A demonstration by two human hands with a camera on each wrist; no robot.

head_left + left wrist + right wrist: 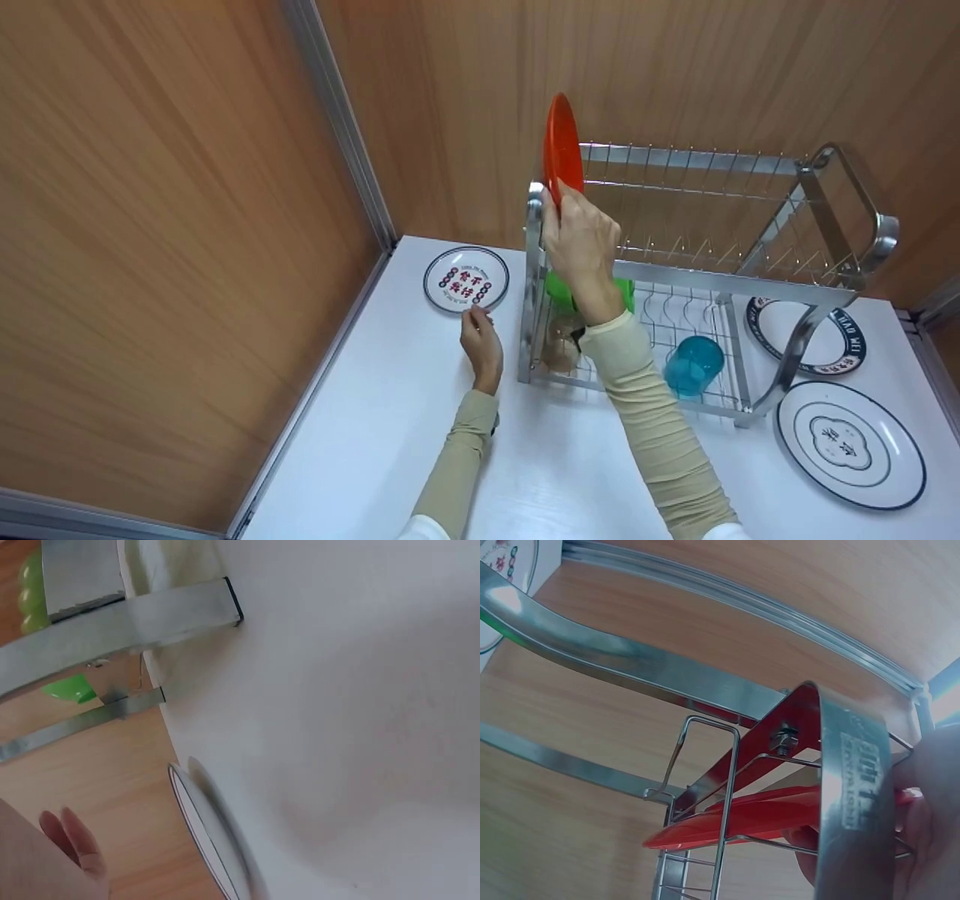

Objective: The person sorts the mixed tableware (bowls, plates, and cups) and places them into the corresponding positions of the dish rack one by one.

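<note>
A red plate (564, 142) stands on edge at the left end of the upper tier of a metal dish rack (720, 279). My right hand (583, 236) grips the plate by its near edge, thumb on one side and fingers on the other. The right wrist view shows the red plate (765, 819) among the wires, with the rack's end bar partly covering the fingers. My left hand (481, 346) hangs loosely curled and holds nothing. It overlaps the near rim of a small white plate with red characters (465, 279), which lies flat left of the rack.
On the lower tier sit a green dish (559, 289), a brownish clear cup (561, 345) and a blue cup (694, 366). A dark-rimmed plate (847, 337) and a large white plate (847, 442) lie to the right. Wooden panels (450, 112) close off the back and left.
</note>
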